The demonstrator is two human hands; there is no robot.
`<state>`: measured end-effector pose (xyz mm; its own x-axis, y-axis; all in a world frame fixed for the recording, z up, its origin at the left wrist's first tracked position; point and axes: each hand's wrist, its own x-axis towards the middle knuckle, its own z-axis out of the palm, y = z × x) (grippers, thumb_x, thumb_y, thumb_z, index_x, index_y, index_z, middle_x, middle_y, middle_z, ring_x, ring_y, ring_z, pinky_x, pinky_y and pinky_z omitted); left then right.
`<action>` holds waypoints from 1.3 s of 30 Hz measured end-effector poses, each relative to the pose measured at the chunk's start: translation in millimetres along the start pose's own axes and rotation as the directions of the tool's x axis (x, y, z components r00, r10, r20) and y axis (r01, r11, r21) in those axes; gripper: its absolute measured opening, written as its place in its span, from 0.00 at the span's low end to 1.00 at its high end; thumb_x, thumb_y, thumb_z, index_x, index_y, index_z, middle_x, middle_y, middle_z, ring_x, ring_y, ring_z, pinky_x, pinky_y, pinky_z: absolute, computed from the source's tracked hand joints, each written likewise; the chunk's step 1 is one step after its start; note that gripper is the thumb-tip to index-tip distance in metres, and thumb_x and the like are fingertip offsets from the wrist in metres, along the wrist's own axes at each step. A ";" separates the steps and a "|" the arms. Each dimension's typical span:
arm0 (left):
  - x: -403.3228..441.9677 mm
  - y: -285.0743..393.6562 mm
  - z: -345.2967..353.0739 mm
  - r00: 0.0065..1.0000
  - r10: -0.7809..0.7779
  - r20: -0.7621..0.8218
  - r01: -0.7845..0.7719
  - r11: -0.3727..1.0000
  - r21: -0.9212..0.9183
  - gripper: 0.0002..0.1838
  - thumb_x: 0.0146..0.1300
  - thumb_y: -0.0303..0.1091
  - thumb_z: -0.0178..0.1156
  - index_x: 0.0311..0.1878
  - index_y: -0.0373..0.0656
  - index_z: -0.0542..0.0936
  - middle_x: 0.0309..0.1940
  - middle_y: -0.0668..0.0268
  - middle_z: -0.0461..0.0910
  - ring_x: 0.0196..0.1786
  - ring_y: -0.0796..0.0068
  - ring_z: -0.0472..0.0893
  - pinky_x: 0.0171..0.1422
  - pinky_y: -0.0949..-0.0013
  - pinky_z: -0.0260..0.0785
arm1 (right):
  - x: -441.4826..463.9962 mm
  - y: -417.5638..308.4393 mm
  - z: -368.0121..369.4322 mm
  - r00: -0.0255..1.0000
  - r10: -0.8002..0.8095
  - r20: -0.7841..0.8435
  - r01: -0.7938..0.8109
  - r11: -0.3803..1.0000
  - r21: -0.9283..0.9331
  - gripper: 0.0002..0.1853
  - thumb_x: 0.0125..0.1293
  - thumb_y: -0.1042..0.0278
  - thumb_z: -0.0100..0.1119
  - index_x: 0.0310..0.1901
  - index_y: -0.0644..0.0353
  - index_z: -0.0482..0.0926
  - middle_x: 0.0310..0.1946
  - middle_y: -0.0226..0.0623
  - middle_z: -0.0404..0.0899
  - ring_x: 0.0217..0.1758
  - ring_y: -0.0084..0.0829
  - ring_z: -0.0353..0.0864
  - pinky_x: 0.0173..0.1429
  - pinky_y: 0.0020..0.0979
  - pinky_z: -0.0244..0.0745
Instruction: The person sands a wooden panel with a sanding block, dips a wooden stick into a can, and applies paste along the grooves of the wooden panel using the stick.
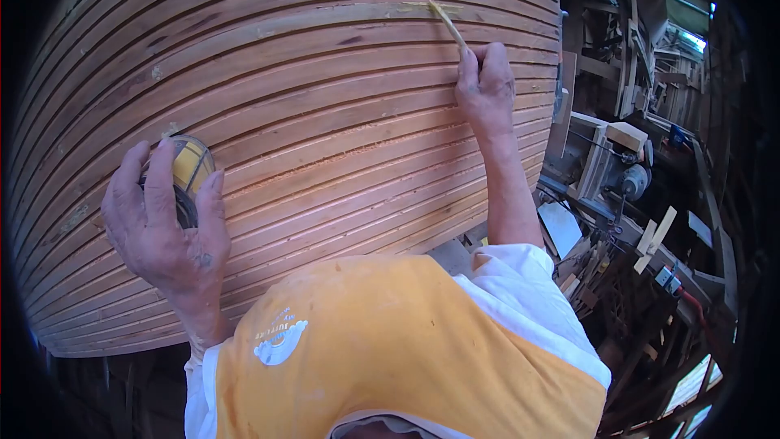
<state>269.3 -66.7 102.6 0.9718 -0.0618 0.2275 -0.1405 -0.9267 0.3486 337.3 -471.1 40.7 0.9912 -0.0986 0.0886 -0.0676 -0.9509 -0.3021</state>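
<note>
A grooved wooden panel of long parallel slats (349, 102) spreads out in front of me. My left hand (166, 223) is wrapped round a round container (193, 164) with yellow on it, held against the slats at the left; whether the yellow is its contents or its outside I cannot tell. In my right hand (486, 85) is a thin pale wooden stick (446, 23), pinched between thumb and fingers. Its far tip meets a slat in the upper part of the panel, where a yellowish smear (414, 8) shows.
Pale patches (157, 72) and orange crumbs (349, 152) mark the slats. At the right stands a cluttered bench with a grey motor-like machine (634, 182), wood offcuts (655, 240), a white sheet (561, 228) and a power socket (668, 279).
</note>
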 end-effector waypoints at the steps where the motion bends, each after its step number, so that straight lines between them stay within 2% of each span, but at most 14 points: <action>1: -0.4 0.2 0.6 1.000 0.001 -0.004 -0.001 1.000 0.000 0.26 0.60 0.34 0.77 0.63 0.43 0.85 0.61 0.54 0.83 0.61 0.50 0.81 0.67 0.52 0.72 | 4.7 3.4 1.1 1.000 0.002 -0.028 -0.002 1.000 -0.006 0.09 0.75 0.66 0.63 0.41 0.61 0.75 0.35 0.49 0.80 0.38 0.54 0.82 0.43 0.52 0.76; 2: -0.4 0.2 0.7 1.000 0.001 -0.009 -0.001 1.000 0.003 0.26 0.60 0.34 0.77 0.63 0.43 0.85 0.61 0.54 0.83 0.61 0.50 0.81 0.67 0.52 0.72 | 5.9 6.0 4.2 0.999 -0.021 -0.035 0.021 1.000 -0.006 0.10 0.75 0.66 0.64 0.41 0.61 0.74 0.35 0.49 0.80 0.38 0.54 0.82 0.43 0.52 0.76; 6: -1.0 -2.3 0.7 1.000 -0.007 -0.014 0.007 1.000 0.001 0.26 0.59 0.34 0.77 0.62 0.44 0.86 0.61 0.55 0.83 0.61 0.51 0.81 0.68 0.51 0.72 | -0.1 6.5 -3.6 0.998 0.061 0.013 -0.061 0.998 0.002 0.10 0.76 0.65 0.63 0.41 0.61 0.75 0.35 0.49 0.80 0.39 0.54 0.83 0.44 0.52 0.77; 10: -1.5 -0.7 3.3 1.000 -0.008 -0.022 0.008 1.000 -0.016 0.26 0.57 0.35 0.78 0.60 0.46 0.86 0.60 0.56 0.83 0.62 0.51 0.80 0.67 0.51 0.72 | 1.8 14.1 3.2 0.999 0.014 -0.032 -0.014 1.000 -0.005 0.09 0.75 0.66 0.64 0.41 0.61 0.75 0.35 0.49 0.80 0.39 0.54 0.82 0.44 0.52 0.77; 13: -1.2 -0.3 2.1 1.000 -0.018 -0.021 0.018 1.000 -0.005 0.26 0.58 0.35 0.78 0.61 0.46 0.86 0.60 0.56 0.83 0.62 0.51 0.80 0.67 0.51 0.72 | -2.6 8.0 -4.6 0.998 0.067 0.014 -0.067 0.998 0.003 0.09 0.75 0.66 0.64 0.41 0.61 0.74 0.36 0.49 0.80 0.40 0.54 0.82 0.44 0.52 0.77; 16: -1.4 2.0 1.9 1.000 -0.010 -0.016 0.010 1.000 0.000 0.26 0.58 0.34 0.78 0.61 0.45 0.86 0.60 0.56 0.83 0.62 0.51 0.80 0.67 0.51 0.72 | 1.7 15.6 3.6 0.999 -0.002 -0.044 0.002 1.000 0.007 0.10 0.75 0.65 0.64 0.41 0.60 0.74 0.35 0.48 0.80 0.40 0.54 0.83 0.44 0.52 0.77; 19: -1.6 -1.1 2.9 1.000 -0.003 -0.022 0.003 1.000 -0.002 0.26 0.58 0.34 0.78 0.61 0.45 0.86 0.60 0.56 0.82 0.62 0.51 0.80 0.67 0.51 0.72 | -7.6 15.8 5.1 1.000 -0.024 -0.018 0.025 0.999 0.024 0.10 0.75 0.65 0.64 0.41 0.60 0.74 0.35 0.48 0.80 0.39 0.53 0.82 0.44 0.51 0.77; 23: -1.3 1.5 2.2 1.000 -0.018 -0.013 0.018 1.000 0.004 0.26 0.58 0.34 0.78 0.61 0.45 0.86 0.60 0.56 0.82 0.62 0.51 0.80 0.67 0.51 0.72 | 2.8 27.4 2.4 0.996 0.032 -0.083 -0.031 0.999 0.004 0.10 0.75 0.65 0.63 0.41 0.60 0.74 0.35 0.49 0.79 0.38 0.54 0.82 0.44 0.52 0.76; 27: -1.0 0.2 2.7 1.000 -0.010 -0.022 0.010 1.000 0.003 0.26 0.58 0.35 0.78 0.61 0.45 0.86 0.60 0.56 0.83 0.62 0.51 0.80 0.67 0.51 0.72 | -5.2 27.0 -0.3 0.999 0.004 -0.038 -0.005 1.000 -0.019 0.10 0.76 0.65 0.62 0.40 0.61 0.74 0.35 0.49 0.80 0.37 0.55 0.82 0.43 0.53 0.76; 30: -1.4 1.9 2.7 1.000 -0.005 -0.016 0.005 1.000 0.013 0.26 0.58 0.35 0.78 0.61 0.45 0.86 0.60 0.55 0.83 0.62 0.51 0.80 0.67 0.51 0.72 | 5.4 34.6 -4.0 0.994 0.053 -0.094 -0.055 0.998 -0.021 0.11 0.76 0.64 0.63 0.40 0.61 0.74 0.34 0.49 0.79 0.37 0.55 0.82 0.43 0.53 0.76; 33: -2.0 -0.7 2.9 1.000 0.000 -0.021 0.001 1.000 0.017 0.26 0.58 0.35 0.78 0.61 0.45 0.86 0.60 0.55 0.83 0.62 0.51 0.81 0.67 0.51 0.72 | -2.9 35.9 1.9 0.997 -0.020 -0.071 0.017 0.999 -0.035 0.11 0.76 0.64 0.62 0.40 0.61 0.74 0.33 0.49 0.79 0.36 0.55 0.81 0.43 0.53 0.75; 36: -1.7 -0.2 3.7 1.000 -0.002 -0.021 0.002 1.000 0.011 0.26 0.59 0.35 0.78 0.61 0.45 0.86 0.60 0.55 0.83 0.62 0.51 0.81 0.67 0.51 0.72 | 1.5 36.7 -0.5 0.991 0.055 -0.119 -0.057 0.998 -0.012 0.10 0.76 0.65 0.62 0.40 0.62 0.74 0.31 0.50 0.79 0.36 0.55 0.81 0.42 0.53 0.75; 39: -1.7 -0.3 2.8 1.000 -0.003 -0.024 0.004 1.000 0.011 0.26 0.59 0.35 0.78 0.61 0.45 0.86 0.60 0.56 0.83 0.62 0.51 0.80 0.67 0.51 0.72 | -0.1 36.0 3.6 0.995 0.079 -0.067 -0.078 0.997 0.018 0.11 0.76 0.65 0.62 0.39 0.62 0.73 0.31 0.50 0.78 0.35 0.55 0.81 0.41 0.53 0.75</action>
<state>268.2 -67.3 99.6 0.9675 -0.0499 0.2478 -0.1349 -0.9310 0.3393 335.1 -504.3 26.4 0.9728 -0.1927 0.1284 -0.1422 -0.9349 -0.3252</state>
